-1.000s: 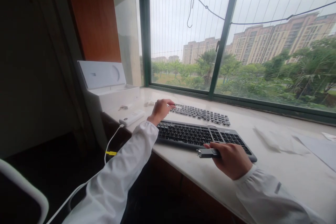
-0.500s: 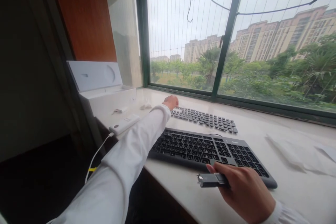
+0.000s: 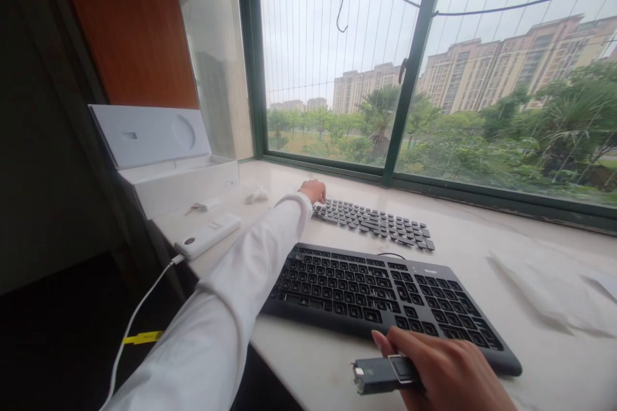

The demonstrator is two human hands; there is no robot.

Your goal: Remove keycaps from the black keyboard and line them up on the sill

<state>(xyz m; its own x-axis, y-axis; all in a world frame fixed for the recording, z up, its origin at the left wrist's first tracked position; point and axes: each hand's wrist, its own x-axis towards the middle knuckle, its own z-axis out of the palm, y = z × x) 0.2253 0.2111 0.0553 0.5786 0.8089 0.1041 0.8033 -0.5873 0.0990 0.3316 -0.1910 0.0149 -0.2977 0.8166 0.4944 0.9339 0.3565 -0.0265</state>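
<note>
My left hand reaches far across the sill. Its curled fingers rest at the left end of a sheet of loose black keycaps laid out like a keyboard. Whether it pinches a keycap is not visible. Closer to me lies a dark grey keyboard with black keys. My right hand hovers at the keyboard's front edge. It holds a small dark grey stick-shaped device, which points left.
A white box with its lid up stands at the far left. A white power bank with a cable hanging off the sill edge lies in front of it. Crumpled clear plastic lies to the right. The window frame rises behind.
My left arm has stretched farther out, to the left end of the keycap sheet. My right hand with the device has drawn back toward me, off the keyboard's front edge.
</note>
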